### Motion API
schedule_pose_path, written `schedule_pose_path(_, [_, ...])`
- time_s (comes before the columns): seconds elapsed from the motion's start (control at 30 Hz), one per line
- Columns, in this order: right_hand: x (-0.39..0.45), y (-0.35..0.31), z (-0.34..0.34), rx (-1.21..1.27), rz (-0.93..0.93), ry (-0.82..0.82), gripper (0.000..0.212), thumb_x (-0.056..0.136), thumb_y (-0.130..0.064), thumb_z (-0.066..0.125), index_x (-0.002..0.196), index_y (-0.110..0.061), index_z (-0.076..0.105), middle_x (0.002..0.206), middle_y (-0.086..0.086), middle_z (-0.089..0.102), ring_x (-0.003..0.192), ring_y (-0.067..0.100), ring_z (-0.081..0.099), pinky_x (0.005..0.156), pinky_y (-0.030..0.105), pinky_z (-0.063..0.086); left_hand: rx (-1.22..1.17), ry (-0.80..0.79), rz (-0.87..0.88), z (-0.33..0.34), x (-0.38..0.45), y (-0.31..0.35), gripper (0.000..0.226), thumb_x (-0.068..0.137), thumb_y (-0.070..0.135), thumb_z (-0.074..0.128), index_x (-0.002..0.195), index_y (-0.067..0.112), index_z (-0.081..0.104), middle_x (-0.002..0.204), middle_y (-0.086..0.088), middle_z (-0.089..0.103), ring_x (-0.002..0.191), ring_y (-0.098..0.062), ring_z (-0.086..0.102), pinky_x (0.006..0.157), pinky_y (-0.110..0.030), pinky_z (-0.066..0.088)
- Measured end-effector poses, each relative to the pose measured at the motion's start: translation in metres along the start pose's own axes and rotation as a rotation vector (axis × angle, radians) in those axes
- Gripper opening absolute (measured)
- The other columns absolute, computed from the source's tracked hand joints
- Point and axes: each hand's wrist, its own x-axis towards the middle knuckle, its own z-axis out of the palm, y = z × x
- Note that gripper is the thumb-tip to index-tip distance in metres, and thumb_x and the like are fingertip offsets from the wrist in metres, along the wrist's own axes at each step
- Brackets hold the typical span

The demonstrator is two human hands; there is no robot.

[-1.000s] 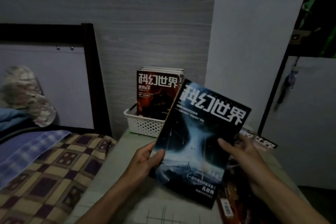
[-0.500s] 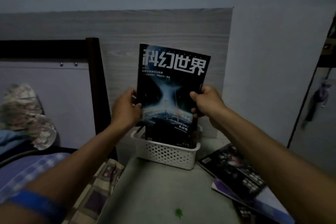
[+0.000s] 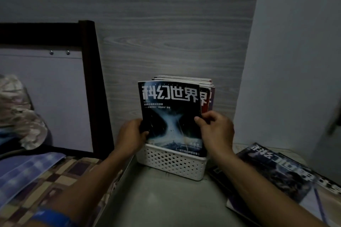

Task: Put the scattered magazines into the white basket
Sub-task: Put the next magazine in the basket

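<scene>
A dark magazine with a white vortex cover (image 3: 171, 116) stands upright in the white perforated basket (image 3: 171, 164), in front of several other upright magazines (image 3: 206, 90). My left hand (image 3: 132, 136) grips its left edge and my right hand (image 3: 215, 131) grips its right edge, both just above the basket rim. The magazine's lower edge is down inside the basket, hidden by the front wall. More magazines (image 3: 280, 173) lie scattered flat on the table to the right of the basket.
The basket sits on a pale table (image 3: 156, 201) against a grey wood-grain wall panel (image 3: 166, 33). A bed with a checked blanket (image 3: 46, 180) and dark headboard post (image 3: 96, 86) borders the table's left side. A white wall stands to the right.
The vortex magazine has gone from held tilted over the table, to raised upright above the basket, to lowered into the basket's front. Both hands came down with it.
</scene>
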Motion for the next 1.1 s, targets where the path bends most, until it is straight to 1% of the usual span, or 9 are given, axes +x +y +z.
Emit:
schedule_pose_path(0.07, [-0.005,0.015,-0.001,-0.354,-0.305,0.039,0.018,0.086,-0.022,0.071,0.075,-0.012,0.061,0.075,0.002,0.065,0.059,0.013,0.049,0.046,0.023,0.032,0.002,0.014,0.019,0.004,-0.003,-0.002,0.022,0.086,0.008,0.068,0.108,0.012,0.070,0.102,-0.010,0.074,0.096,-0.026,0.068,0.085,-0.042,0.055])
schedule_pose_path(0.2, [-0.006,0.020,-0.008,-0.587,-0.235,-0.086,0.021,0.090,-0.029,0.066,0.078,-0.013,0.060,0.076,0.012,0.069,0.065,0.030,0.062,0.055,0.027,0.031,-0.026,0.080,-0.081,0.010,-0.007,0.008,0.027,0.083,0.007,0.070,0.109,0.006,0.065,0.104,-0.016,0.070,0.098,-0.033,0.066,0.086,-0.044,0.054])
schedule_pose_path(0.3, [-0.020,0.017,-0.019,-0.540,-0.173,-0.280,0.015,0.089,-0.031,0.065,0.083,-0.016,0.066,0.089,0.007,0.071,0.083,0.028,0.065,0.060,0.028,0.037,-0.148,0.178,-0.099,0.013,-0.024,0.024,0.040,0.080,0.003,0.072,0.115,0.004,0.053,0.115,-0.019,0.060,0.103,-0.034,0.062,0.089,-0.046,0.051])
schedule_pose_path(0.43, [-0.056,0.049,-0.094,-0.242,-0.154,-0.237,0.003,0.086,-0.027,0.066,0.084,-0.026,0.066,0.087,-0.006,0.069,0.079,0.013,0.064,0.069,0.024,0.047,-0.257,0.325,0.066,0.022,-0.081,0.042,0.036,0.081,-0.006,0.065,0.112,0.009,0.056,0.113,-0.017,0.055,0.100,-0.030,0.056,0.087,-0.040,0.047])
schedule_pose_path(0.53, [-0.079,0.089,-0.159,-0.532,-0.081,-0.398,0.042,0.087,-0.047,0.063,0.121,-0.022,0.062,0.123,0.002,0.066,0.113,0.019,0.059,0.092,0.027,0.044,-0.268,0.187,0.076,0.042,-0.135,0.057,0.031,0.085,0.001,0.065,0.104,0.023,0.057,0.107,0.000,0.055,0.091,-0.018,0.056,0.079,-0.034,0.047])
schedule_pose_path(0.7, [-0.115,0.113,-0.187,-0.798,0.090,-0.773,0.100,0.074,-0.088,0.035,0.156,-0.035,0.010,0.165,-0.012,0.005,0.151,0.013,0.001,0.121,0.049,0.005,-0.349,-0.116,0.050,0.087,-0.187,0.090,0.024,0.084,0.011,0.071,0.103,0.023,0.062,0.105,0.004,0.060,0.092,-0.014,0.060,0.082,-0.036,0.052])
schedule_pose_path(0.87, [-0.134,0.101,-0.202,-0.860,-0.097,-0.726,0.098,0.072,-0.086,0.039,0.152,-0.032,0.028,0.161,-0.008,0.026,0.147,0.021,0.025,0.114,0.043,0.032,-0.465,-0.098,-0.185,0.089,-0.190,0.083,0.023,0.086,0.016,0.071,0.105,0.025,0.061,0.106,0.001,0.064,0.097,-0.018,0.061,0.074,-0.026,0.045])
schedule_pose_path(0.97, [-0.148,0.084,-0.206,-0.875,-0.317,-0.577,0.063,0.078,-0.068,0.037,0.119,-0.027,0.062,0.118,-0.003,0.066,0.106,0.022,0.062,0.076,0.033,0.051,-0.533,-0.155,-0.218,0.089,-0.191,0.082,0.025,0.087,0.017,0.070,0.109,0.024,0.062,0.110,0.000,0.064,0.101,-0.016,0.060,0.080,-0.028,0.045])
schedule_pose_path(1.1, [-0.169,0.072,-0.216,-0.828,-0.427,-0.573,0.035,0.088,-0.044,0.035,0.096,-0.023,0.062,0.093,0.002,0.068,0.083,0.021,0.063,0.064,0.033,0.050,-0.570,-0.202,-0.346,0.089,-0.185,0.083,0.026,0.090,0.032,0.067,0.114,0.023,0.064,0.112,0.000,0.066,0.102,-0.016,0.060,0.088,-0.031,0.044])
